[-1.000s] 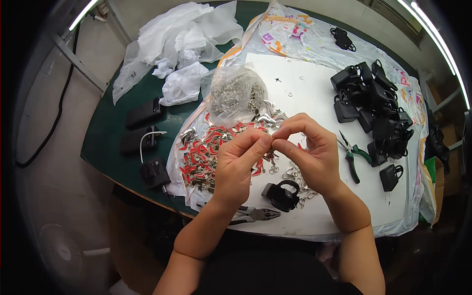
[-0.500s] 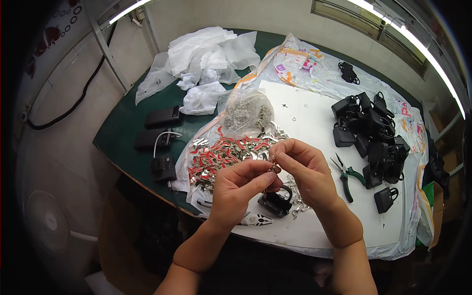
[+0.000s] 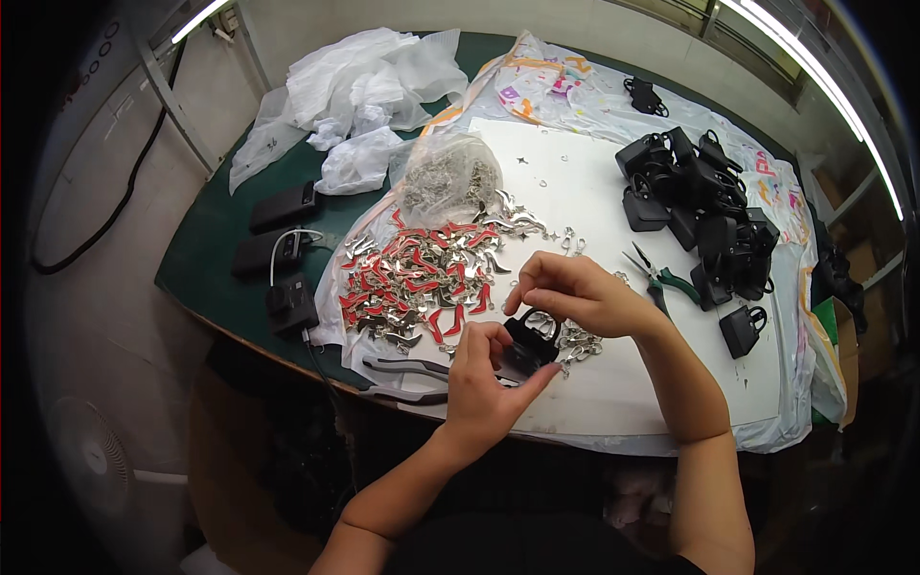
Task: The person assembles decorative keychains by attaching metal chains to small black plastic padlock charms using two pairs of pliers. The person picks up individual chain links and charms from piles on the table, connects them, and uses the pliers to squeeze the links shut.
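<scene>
Black charm [image 3: 525, 343] beside red-silver pendants [image 3: 422, 278]

**Colours on my bench**

I see a dark green table [image 3: 206, 254] under a white sheet [image 3: 613, 206], with a white cloth printed in orange, pink and purple [image 3: 546, 81] behind. My hands hold a black bag-shaped charm [image 3: 525, 345]. Red-and-silver shoe charms [image 3: 422, 278] lie beside it; black charms [image 3: 704, 206] pile up; pliers have green handles [image 3: 676, 285]
</scene>
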A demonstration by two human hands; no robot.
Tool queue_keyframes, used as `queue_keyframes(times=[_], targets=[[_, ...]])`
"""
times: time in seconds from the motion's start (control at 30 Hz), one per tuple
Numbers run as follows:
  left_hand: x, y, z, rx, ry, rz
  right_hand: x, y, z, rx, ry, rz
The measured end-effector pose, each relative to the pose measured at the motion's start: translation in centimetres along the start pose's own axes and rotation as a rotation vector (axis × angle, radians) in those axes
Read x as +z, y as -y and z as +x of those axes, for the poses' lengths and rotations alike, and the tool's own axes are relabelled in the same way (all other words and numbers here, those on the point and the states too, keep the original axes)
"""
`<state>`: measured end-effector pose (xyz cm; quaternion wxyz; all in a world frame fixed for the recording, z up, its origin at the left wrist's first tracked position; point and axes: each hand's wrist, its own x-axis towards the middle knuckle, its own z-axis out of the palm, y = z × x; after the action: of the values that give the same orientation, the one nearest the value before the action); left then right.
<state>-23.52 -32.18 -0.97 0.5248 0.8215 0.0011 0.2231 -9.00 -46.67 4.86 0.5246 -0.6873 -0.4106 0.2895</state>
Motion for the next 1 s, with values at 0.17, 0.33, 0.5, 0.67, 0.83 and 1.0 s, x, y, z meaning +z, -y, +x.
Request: queue_keyframes(times=[0.17, 0.33, 0.5, 0.67, 0.83, 1.0], targets=[[0.2, 1.5, 1.3, -0.107, 0.017, -0.306, -0.1, -1.2, -2.7, -0.029, -0.045, -0.020], [0.3, 2.1, 2.3, -0.144, 0.033, -0.378, 2.7, 0.1, -4.7, 0.023, -0.048, -0.030], [0.0, 1.3, 3.7, -0.161, 0.112, -0.547, 3.9, -0.1, -5.9, 0.117, -0.247, 0.200], [0.4, 2.6, 3.3, -0.157, 0.192, -0.570, 3.7, -3.2, -5.4, -0.060, -0.477, 0.084], [0.8, 2.7, 2.7, -0.184, 0.157, -0.600, 5.6, -4.5, -4.9, -0.125, -0.619, 0.188], [0.2, 2.9, 2.2, -0.056, 0.218, -0.506, 7.1, -4.8, -5.0, -0.097, -0.697, 0.298]])
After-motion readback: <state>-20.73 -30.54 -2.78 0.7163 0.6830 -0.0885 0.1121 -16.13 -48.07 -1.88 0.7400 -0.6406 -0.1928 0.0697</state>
